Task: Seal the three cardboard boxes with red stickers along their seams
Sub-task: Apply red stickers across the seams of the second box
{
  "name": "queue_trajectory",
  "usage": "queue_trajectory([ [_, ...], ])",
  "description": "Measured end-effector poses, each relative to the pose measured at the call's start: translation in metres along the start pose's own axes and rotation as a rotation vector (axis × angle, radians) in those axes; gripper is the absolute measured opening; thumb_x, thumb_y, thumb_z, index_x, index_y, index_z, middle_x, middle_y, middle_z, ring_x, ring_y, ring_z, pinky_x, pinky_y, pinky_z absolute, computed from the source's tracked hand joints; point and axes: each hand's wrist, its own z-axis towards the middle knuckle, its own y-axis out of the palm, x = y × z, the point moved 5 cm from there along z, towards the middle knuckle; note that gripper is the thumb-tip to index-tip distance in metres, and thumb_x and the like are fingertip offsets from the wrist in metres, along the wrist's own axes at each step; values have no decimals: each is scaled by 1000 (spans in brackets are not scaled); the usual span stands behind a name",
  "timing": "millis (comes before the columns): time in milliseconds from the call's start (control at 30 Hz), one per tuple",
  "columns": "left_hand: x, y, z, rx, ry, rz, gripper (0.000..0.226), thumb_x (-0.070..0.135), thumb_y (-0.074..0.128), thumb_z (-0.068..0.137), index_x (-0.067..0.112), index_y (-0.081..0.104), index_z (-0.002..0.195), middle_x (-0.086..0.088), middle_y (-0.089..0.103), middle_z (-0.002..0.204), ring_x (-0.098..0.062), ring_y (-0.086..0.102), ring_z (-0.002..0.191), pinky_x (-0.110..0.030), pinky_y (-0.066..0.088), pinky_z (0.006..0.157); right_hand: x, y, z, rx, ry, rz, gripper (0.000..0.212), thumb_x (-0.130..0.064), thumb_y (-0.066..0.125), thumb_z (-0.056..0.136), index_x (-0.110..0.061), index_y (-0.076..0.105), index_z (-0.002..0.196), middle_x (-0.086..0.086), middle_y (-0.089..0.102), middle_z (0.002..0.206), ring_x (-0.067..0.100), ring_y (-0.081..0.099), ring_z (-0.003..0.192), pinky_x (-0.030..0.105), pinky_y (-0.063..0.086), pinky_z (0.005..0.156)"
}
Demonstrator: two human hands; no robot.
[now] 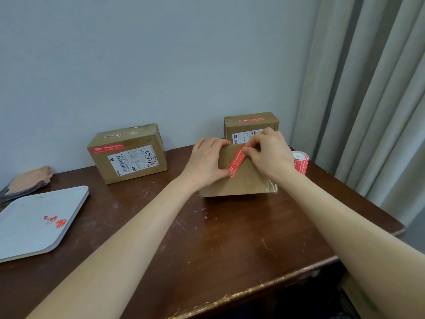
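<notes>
Pressing a red sticker (236, 161) onto the top of the near cardboard box (243, 184) at centre frame, we work with both bare hands on a scuffed dark wooden table (207, 245). Our left hand (207, 161) grips the box from its left side, fingers curled over the far edge and thumb pinning the sticker's lower end. Our right hand (268, 153) pinches the sticker's upper end between thumb and forefinger, its other fingers curled above the box's far edge. The strip lies slanted across the brown top, between the two hands. Two more boxes stand at the back against the pale wall. The left cardboard box (138, 166), left of centre, carries a white shipping label and a red seal (108, 148) on its labelled face. The far cardboard box (243, 131), partly hidden behind our right hand, shows a red strip (251, 120) on its top. A roll of red stickers (301, 163) stands just right of our right wrist, near the table's right edge. At lower left a white tray (27, 238) holds red paper scraps (56, 221), with a folded cloth (30, 179) behind it. Grey curtains (368, 88) hang at right
</notes>
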Motion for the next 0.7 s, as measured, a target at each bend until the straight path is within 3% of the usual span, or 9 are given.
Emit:
queue_trajectory([
  [700, 3, -2, -3, -24, -9, 11, 75, 40, 76, 73, 20, 40, 136, 2, 45, 135, -15, 36, 131, -34, 9, 116, 1, -2, -2, -21, -19, 64, 12, -30, 64, 89, -19, 65, 84, -5, 49, 101, 14, 43, 105, 28, 37, 83],
])
